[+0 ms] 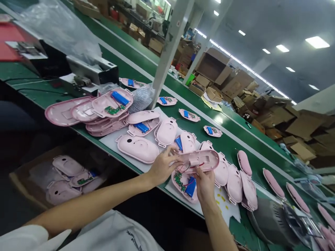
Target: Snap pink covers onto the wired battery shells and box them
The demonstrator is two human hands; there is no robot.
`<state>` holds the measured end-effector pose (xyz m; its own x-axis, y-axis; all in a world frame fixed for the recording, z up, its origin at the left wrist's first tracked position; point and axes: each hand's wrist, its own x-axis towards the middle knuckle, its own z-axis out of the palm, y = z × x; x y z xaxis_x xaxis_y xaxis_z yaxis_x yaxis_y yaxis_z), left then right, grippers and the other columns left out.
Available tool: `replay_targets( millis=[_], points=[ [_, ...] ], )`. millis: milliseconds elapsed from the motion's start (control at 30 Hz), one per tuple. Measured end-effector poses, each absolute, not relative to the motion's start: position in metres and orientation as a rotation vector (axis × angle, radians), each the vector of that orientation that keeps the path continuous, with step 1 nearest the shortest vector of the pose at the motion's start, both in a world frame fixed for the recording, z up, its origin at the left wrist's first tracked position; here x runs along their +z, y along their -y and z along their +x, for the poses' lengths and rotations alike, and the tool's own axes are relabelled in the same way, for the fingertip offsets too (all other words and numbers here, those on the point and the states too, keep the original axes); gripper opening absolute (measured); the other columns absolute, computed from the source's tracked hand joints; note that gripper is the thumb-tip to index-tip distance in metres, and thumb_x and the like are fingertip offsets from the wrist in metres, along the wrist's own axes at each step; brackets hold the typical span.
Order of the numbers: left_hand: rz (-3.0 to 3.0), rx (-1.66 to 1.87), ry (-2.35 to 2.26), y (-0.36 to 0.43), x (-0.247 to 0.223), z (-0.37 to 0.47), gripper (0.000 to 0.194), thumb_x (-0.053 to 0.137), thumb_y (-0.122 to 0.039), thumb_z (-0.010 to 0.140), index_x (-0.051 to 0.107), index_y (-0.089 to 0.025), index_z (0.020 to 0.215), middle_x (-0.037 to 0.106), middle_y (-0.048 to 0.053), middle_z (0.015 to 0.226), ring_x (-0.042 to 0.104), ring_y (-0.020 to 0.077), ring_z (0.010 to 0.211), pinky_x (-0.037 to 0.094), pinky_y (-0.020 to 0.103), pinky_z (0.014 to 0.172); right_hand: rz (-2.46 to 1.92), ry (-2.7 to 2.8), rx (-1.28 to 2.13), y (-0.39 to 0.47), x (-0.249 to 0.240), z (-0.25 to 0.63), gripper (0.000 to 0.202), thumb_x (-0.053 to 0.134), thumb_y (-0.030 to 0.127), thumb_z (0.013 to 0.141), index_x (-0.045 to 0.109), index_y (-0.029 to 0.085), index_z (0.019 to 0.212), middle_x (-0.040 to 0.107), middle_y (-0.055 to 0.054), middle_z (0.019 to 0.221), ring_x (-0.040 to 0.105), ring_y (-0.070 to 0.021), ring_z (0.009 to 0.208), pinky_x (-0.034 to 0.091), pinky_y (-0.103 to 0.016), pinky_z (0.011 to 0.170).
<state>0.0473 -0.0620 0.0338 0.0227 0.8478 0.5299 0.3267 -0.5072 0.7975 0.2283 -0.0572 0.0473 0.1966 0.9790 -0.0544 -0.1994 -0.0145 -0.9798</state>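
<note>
Between my two hands a pink plastic shell half (212, 159) is held tilted, its hollow inside facing me. My left hand (164, 164) pinches its left end. At its lower edge, my right hand (205, 183) grips with thumb and fingers. Thin red and black wires run by the shell. Just beneath lies another pink shell half with a green circuit board (179, 181) and a blue battery (191, 187), partly covered by my right hand. Closed pink casings (137, 149) and opened ones surround my hands on a white foam sheet (115, 140).
Stacked pink shells (65, 111) stand at the left, beside metal boxes (91, 69) and bubble wrap (142, 97). Several shells with batteries (189, 115) lie on the green bench beyond. A grey fan-like machine (272, 219) sits at right; a carton (31, 177) of casings is below left.
</note>
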Motion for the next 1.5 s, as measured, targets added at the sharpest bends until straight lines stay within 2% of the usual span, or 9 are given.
replay_targets(
  millis=[267,500,667,933,1067,1167,1300,1400,1500],
  points=[
    [1.956,1.558,-1.073,0.055,0.029,0.056,0.018,0.056,-0.027,0.091,0.072,-0.02,0.089,0.051,0.01,0.127,0.059,0.0214,0.107,0.055,0.039,0.091,-1.127,0.786,1.051,0.069,0.054,0.22,0.057,0.075,0.026,0.069,0.053,0.021,0.121,0.063,-0.008,0.121,0.061,-0.022,0.109,0.053,-0.043,0.091],
    [1.54,1.515,-1.023,0.046,0.019,0.064,0.014,0.063,-0.027,0.086,0.069,-0.019,0.095,0.061,0.01,0.12,0.066,0.0194,0.093,0.058,0.032,0.079,-1.135,0.824,1.17,0.065,0.031,0.226,0.067,0.077,0.03,0.067,0.05,0.023,0.128,0.061,-0.008,0.125,0.06,-0.0238,0.114,0.052,-0.046,0.094],
    [1.345,1.314,-0.985,0.047,0.006,0.066,0.048,0.074,-0.033,0.075,0.049,-0.02,0.114,0.06,0.009,0.12,0.067,0.0149,0.075,0.056,0.024,0.06,-1.151,0.742,1.326,0.068,0.026,0.233,0.051,0.076,0.026,0.069,0.058,0.02,0.116,0.066,-0.005,0.116,0.059,-0.0214,0.115,0.048,-0.045,0.101],
    [1.436,1.291,-1.041,0.051,-0.001,0.065,0.041,0.056,-0.035,0.089,0.048,-0.019,0.125,0.065,0.008,0.107,0.065,0.0163,0.076,0.053,0.027,0.069,-1.305,0.883,1.41,0.067,0.037,0.243,0.056,0.077,0.031,0.067,0.057,0.018,0.118,0.065,-0.008,0.115,0.059,-0.0238,0.112,0.047,-0.046,0.099],
    [1.476,1.283,-1.062,0.049,-0.002,0.062,0.041,0.059,-0.035,0.087,0.048,-0.019,0.124,0.064,0.006,0.102,0.064,0.0157,0.072,0.051,0.027,0.067,-1.464,1.299,0.763,0.051,0.071,0.265,0.056,0.074,0.036,0.07,0.055,0.018,0.12,0.062,-0.01,0.12,0.057,-0.025,0.113,0.045,-0.046,0.099],
    [1.461,1.302,-1.036,0.048,-0.001,0.064,0.038,0.058,-0.035,0.088,0.045,-0.021,0.121,0.064,0.005,0.101,0.063,0.0144,0.068,0.049,0.026,0.062,-1.414,1.96,0.305,0.03,0.098,0.257,0.04,0.066,0.037,0.077,0.06,0.022,0.114,0.064,-0.007,0.116,0.058,-0.0237,0.108,0.041,-0.044,0.099],
    [1.43,1.351,-1.002,0.048,-0.003,0.066,0.035,0.058,-0.036,0.088,0.04,-0.021,0.115,0.062,0.007,0.105,0.064,0.0141,0.069,0.049,0.025,0.061,-1.368,2.695,0.264,0.001,0.108,0.227,0.021,0.059,0.029,0.079,0.066,0.025,0.099,0.07,-0.001,0.086,0.062,-0.0197,0.08,0.043,-0.032,0.076],
    [1.458,1.323,-1.031,0.05,-0.007,0.065,0.03,0.057,-0.037,0.089,0.041,-0.021,0.11,0.06,0.005,0.102,0.063,0.014,0.07,0.048,0.024,0.059,-1.398,2.796,0.334,-0.009,0.104,0.218,0.015,0.06,0.028,0.077,0.066,0.024,0.09,0.066,0.001,0.07,0.057,-0.0156,0.063,0.034,-0.025,0.059],
    [1.476,1.258,-1.046,0.051,-0.007,0.063,0.028,0.055,-0.039,0.09,0.042,-0.021,0.106,0.059,0.002,0.091,0.06,0.013,0.064,0.046,0.023,0.055,-1.39,2.784,0.369,-0.011,0.101,0.218,0.013,0.061,0.029,0.074,0.067,0.024,0.084,0.064,0.002,0.066,0.053,-0.0137,0.058,0.031,-0.024,0.056]
  ],
)
